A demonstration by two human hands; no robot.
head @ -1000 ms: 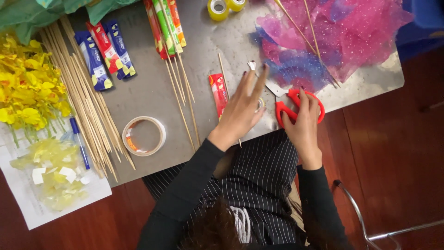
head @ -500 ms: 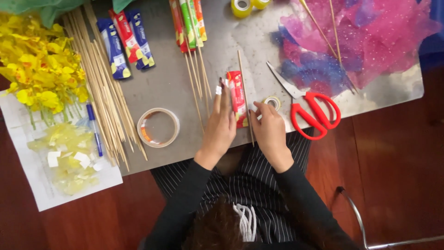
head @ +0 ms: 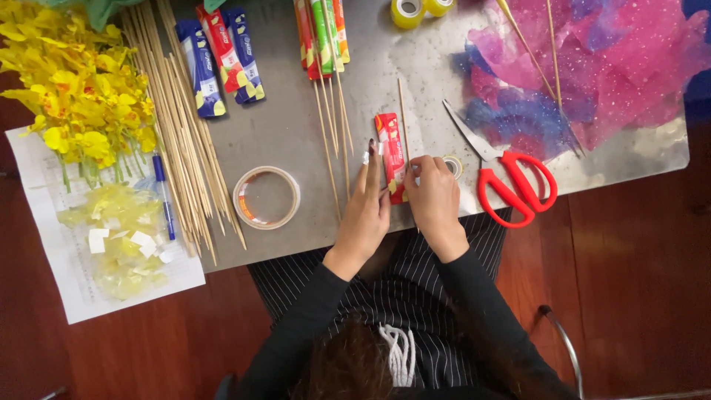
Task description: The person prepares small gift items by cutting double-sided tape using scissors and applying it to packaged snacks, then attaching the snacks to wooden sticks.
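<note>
Craft table (head: 296,133), skewers (head: 178,126), tape (head: 266,197), scissors (head: 511,185)

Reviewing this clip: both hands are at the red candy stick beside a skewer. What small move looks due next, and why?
Probably press the tape piece down over the red candy stick and the skewer. The left hand lies flat along the stick with small white pieces on its fingertips; the right hand pinches at the stick's lower end, skewer alongside it.
</note>
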